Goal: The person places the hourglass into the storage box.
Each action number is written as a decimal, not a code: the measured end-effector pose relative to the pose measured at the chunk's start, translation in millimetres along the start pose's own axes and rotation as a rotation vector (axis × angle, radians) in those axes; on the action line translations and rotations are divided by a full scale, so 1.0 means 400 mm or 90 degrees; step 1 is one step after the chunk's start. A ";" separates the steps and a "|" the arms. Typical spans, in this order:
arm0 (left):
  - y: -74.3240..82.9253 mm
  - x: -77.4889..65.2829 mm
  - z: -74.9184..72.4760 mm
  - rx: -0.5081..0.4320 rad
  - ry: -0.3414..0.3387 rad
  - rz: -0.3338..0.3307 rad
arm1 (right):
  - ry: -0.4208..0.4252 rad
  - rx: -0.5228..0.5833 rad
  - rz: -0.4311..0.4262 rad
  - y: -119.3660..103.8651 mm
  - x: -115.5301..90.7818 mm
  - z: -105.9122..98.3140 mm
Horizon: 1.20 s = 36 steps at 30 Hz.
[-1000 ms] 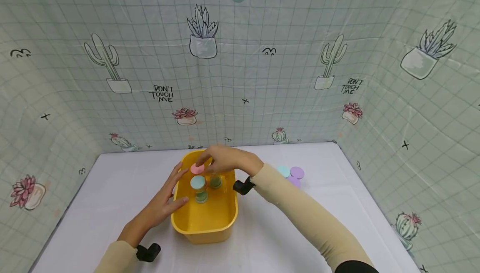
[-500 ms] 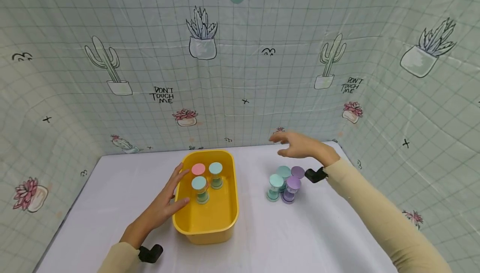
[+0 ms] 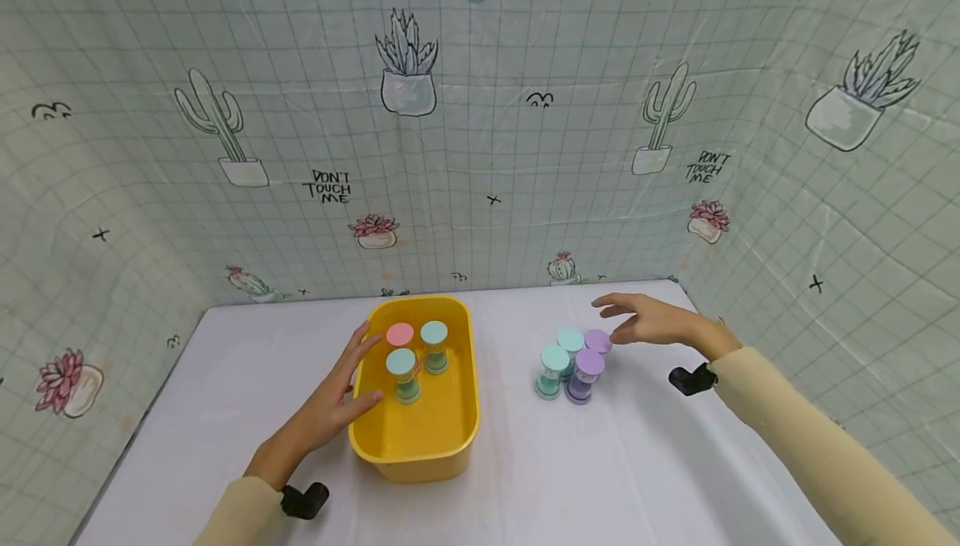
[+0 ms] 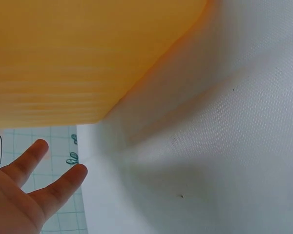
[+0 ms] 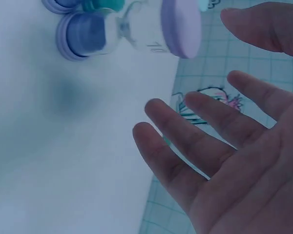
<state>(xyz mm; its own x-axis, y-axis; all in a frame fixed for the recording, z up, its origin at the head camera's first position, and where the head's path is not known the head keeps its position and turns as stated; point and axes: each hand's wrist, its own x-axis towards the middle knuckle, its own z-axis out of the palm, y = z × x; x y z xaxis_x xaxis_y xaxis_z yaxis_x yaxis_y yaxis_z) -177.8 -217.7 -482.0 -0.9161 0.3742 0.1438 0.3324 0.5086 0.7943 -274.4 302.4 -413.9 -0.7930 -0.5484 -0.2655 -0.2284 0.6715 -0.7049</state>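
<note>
Partner: Left side, state?

Me: My left hand point(image 3: 326, 404) is spread wide at the left rim of the yellow bin point(image 3: 416, 442), thumb reaching over the edge. Whether my fingertips press the wall, I cannot tell.

Partner: Contents?

Me: Three hourglasses toward the far end. The pink hourglass point(image 3: 400, 334) is partly hidden by the front blue hourglass point(image 3: 401, 361); the rear blue hourglass point(image 3: 434, 332) stands at the right. Yellow floor shows from there to the near wall.

Partner: Right side?

Me: My right hand point(image 3: 656, 321) is also wide, thumb well parted from the fingers, just beside the far purple hourglass point(image 3: 597, 340). In the right wrist view, a gap shows between my thumb and a purple cap.

Partner: Neighbours and room?

Me: The near purple hourglass point(image 3: 589, 363), near green hourglass point(image 3: 554, 358) and far green hourglass point(image 3: 570, 339) crowd against it, all upright. A broad strip of white cloth point(image 3: 517, 463) separates this cluster from the bin's right wall. Behind, a narrower strip reaches the table's far edge, where the patterned backdrop point(image 3: 480, 146) rises.
</note>
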 end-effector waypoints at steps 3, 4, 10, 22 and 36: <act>0.000 -0.001 0.002 0.001 0.002 -0.002 | -0.018 0.028 0.019 0.016 0.003 0.015; 0.000 -0.001 0.002 0.003 0.002 -0.002 | -0.021 0.032 0.025 0.020 0.005 0.020; 0.000 0.002 0.000 0.004 -0.002 -0.004 | -0.031 0.042 0.049 0.030 0.020 0.049; -0.004 -0.007 0.004 0.003 0.006 -0.011 | -0.045 0.019 0.044 0.015 0.053 0.062; -0.002 0.002 0.005 0.003 0.001 -0.003 | -0.006 -0.005 0.058 -0.025 0.039 -0.013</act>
<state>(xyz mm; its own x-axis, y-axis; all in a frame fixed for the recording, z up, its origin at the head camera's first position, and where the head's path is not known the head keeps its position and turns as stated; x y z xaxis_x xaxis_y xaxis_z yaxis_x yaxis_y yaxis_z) -178.4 -216.3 -483.7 -0.9180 0.3705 0.1411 0.3291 0.5137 0.7924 -287.4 289.8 -407.5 -0.8053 -0.4896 -0.3343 -0.1603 0.7227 -0.6724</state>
